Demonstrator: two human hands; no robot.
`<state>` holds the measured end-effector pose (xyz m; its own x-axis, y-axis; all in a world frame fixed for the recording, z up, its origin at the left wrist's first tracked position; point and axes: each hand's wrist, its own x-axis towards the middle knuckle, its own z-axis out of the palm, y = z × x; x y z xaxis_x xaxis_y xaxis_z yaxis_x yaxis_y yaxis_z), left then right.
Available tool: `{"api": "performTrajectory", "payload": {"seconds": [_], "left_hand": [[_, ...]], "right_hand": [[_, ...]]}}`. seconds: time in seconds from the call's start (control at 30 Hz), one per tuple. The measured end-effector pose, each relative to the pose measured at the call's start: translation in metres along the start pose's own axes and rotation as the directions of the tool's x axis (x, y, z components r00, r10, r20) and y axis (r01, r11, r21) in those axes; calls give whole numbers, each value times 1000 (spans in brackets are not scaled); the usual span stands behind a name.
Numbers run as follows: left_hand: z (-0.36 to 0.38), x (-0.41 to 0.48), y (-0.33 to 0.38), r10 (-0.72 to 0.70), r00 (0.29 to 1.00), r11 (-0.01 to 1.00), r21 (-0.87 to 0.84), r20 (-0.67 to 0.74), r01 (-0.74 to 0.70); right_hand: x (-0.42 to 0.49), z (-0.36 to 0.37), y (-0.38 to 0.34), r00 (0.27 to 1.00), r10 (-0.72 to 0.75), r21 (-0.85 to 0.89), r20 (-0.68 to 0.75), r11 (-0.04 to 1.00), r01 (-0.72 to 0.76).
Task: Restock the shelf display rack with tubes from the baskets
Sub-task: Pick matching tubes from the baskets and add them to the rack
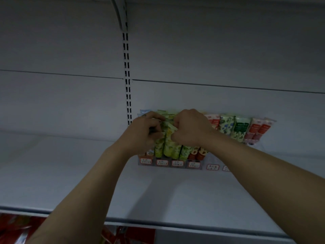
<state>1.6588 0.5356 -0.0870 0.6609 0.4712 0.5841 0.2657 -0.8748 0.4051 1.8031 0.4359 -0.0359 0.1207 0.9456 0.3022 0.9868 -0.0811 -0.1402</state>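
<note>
Both the left hand (146, 132) and right hand (190, 127) pinch green tubes (168, 144) in curled fingers at the rack's (168, 163) left end; forcing them in could topple crowded neighbours (197, 154).

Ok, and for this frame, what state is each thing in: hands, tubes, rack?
left hand: fingers curled on green tubes in the rack
right hand: grips yellow-green tube, upright, lower end in rack
display rack: standing on shelf, front slots filled
right-side tubes: upright, untouched
</note>
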Motion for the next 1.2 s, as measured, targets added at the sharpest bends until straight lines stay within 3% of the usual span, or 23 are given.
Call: {"api": "performTrajectory", "payload": {"seconds": [0.13,0.33,0.43,0.53,0.57,0.73,0.83,1.03,1.2], "left_hand": [[1,-3,-1,31,999,999,42,-23,-30],[0,0,-5,133,989,936,336,-68,-103],[1,1,-7,95,995,960,266,-35,-83],[5,0,-8,72,997,980,188,-23,-67],[6,0,-8,71,997,980,188,-27,-64],[5,-1,-8,81,996,980,182,-28,-74],[5,-1,-9,98,995,983,158,-33,-92],[4,-2,-10,74,996,990,123,-56,-67],[4,-2,-9,57,996,993,105,-70,-49]], "right_hand": [[1,5,-9,996,-81,-163,-35,984,74],[-4,10,2,978,-202,-269,-58,946,180],[-11,17,-2,964,-265,-411,-8,880,238],[-18,25,-10,952,-298,-402,-69,882,247],[-17,26,-10,933,-343,-403,-111,873,274],[-20,31,-15,927,-373,-567,-52,774,280],[-14,30,-6,906,-411,-550,-98,781,295],[-8,23,-4,960,-259,-435,-107,880,189],[-1,21,-7,972,-228,-410,-49,892,189]]}}
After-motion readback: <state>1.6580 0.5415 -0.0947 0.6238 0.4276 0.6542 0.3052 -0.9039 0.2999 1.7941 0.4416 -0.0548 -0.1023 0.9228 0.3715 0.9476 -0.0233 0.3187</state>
